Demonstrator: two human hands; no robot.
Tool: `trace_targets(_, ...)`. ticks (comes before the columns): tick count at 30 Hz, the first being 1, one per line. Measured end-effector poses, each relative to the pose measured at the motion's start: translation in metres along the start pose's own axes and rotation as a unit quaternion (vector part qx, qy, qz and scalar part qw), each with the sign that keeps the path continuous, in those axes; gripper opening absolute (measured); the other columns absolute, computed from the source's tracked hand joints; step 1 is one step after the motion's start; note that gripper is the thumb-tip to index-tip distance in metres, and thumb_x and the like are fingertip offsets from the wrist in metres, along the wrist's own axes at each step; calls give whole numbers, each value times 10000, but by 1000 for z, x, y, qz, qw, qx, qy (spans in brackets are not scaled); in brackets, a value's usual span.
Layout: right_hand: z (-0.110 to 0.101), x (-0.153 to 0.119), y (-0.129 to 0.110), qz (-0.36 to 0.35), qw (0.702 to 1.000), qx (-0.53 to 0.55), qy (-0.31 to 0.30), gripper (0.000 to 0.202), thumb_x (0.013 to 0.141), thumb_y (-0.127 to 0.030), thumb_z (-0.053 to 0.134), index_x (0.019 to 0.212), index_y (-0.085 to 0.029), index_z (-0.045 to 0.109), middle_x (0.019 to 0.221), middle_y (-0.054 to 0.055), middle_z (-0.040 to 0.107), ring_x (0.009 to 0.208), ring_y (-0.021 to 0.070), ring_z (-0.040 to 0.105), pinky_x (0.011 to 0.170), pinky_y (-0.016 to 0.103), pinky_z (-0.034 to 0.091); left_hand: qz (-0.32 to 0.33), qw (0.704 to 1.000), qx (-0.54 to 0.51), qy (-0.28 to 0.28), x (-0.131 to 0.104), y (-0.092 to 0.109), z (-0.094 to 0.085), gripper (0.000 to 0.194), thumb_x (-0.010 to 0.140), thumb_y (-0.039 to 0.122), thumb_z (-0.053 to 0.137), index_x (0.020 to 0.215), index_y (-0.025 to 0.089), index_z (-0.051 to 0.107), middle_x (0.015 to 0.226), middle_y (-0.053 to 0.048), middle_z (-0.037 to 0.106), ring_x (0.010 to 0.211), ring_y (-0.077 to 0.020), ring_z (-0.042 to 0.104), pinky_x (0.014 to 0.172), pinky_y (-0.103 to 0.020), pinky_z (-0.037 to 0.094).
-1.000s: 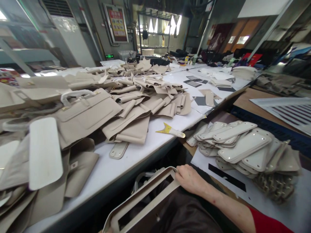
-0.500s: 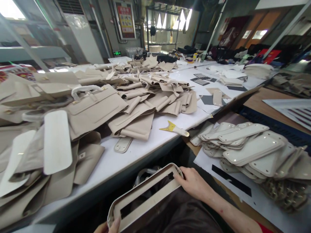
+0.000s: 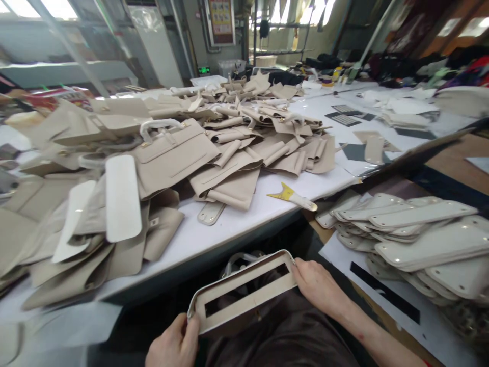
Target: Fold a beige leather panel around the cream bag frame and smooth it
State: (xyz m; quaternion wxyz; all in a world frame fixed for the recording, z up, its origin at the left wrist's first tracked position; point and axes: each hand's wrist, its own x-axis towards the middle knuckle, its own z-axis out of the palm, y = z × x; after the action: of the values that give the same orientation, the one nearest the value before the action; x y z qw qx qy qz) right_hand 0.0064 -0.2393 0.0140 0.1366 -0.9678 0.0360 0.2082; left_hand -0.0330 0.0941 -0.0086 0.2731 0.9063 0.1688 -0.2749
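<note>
My left hand and right hand grip the ends of a beige bag frame below the white table's near edge; beige leather pieces are heaped on it in a cluttered workshop.

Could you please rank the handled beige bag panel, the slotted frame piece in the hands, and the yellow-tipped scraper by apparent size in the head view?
1. handled beige bag panel
2. slotted frame piece, though it's nearer the camera, so unsure
3. yellow-tipped scraper
</note>
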Motion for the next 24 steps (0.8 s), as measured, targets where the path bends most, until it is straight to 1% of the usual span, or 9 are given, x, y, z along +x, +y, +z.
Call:
trace_targets(2,5,2,4,-11,1000,2,-5,387,1019,-283,235,877,-178,579,876,127,721,905,277,692,748,348,415,17,998,-16,54,-6,2,3,390,928,474,309,719,229,528,697,-35,640,711,-195,606,678,-282,328)
trace_targets(4,12,5,10,-14,1000,9,-7,375,1011,-314,240,851,-193,557,826,123,717,883,289,696,746,364,419,18,994,-55,93,-14,6,5,392,926,484,349,688,220,514,665,-27,613,665,-176,570,658,-278,312)
trace_targets(7,21,11,16,-13,1000,21,-4,378,999,-381,239,827,-217,534,778,116,711,832,308,703,736,389,426,14,985,-126,121,-23,13,7,430,904,562,416,705,211,562,644,-18,592,636,-165,540,638,-272,307)
trace_targets(10,25,12,18,-15,1000,16,-11,404,989,-431,220,836,-233,536,779,120,714,852,337,705,740,411,434,17,977,-159,138,-28,15,10,470,890,618,456,712,203,584,639,-17,588,612,-158,527,620,-271,309)
trace_targets(13,27,11,18,-12,1000,-5,-4,431,986,-449,198,826,-240,539,773,125,718,866,358,704,735,425,432,29,976,-144,160,-28,12,14,441,911,580,472,714,200,579,656,-20,598,620,-157,538,621,-278,306)
trace_targets(17,31,12,19,-12,999,-38,27,434,984,-440,207,830,-232,555,764,132,719,773,349,705,662,410,423,54,973,-110,195,-28,9,23,350,953,467,443,771,204,585,743,-39,629,709,-180,573,667,-294,322)
trace_targets(21,37,14,21,-15,998,-46,51,433,978,-444,243,788,-235,571,681,117,693,687,328,696,610,390,422,61,968,-103,221,-29,10,28,346,975,434,398,808,207,600,792,-60,639,773,-207,604,680,-311,328)
trace_targets(23,41,14,23,-32,996,-46,74,430,968,-437,271,752,-233,583,657,120,681,617,310,675,573,383,420,61,966,-80,237,-31,11,30,337,975,393,381,784,206,586,796,-68,636,760,-215,609,665,-324,314)
trace_targets(24,42,14,25,-52,993,-44,93,432,961,-428,284,737,-228,595,647,126,675,566,296,655,550,381,416,61,966,-65,243,-32,12,30,327,972,365,375,770,205,576,795,-72,635,745,-218,609,655,-332,302)
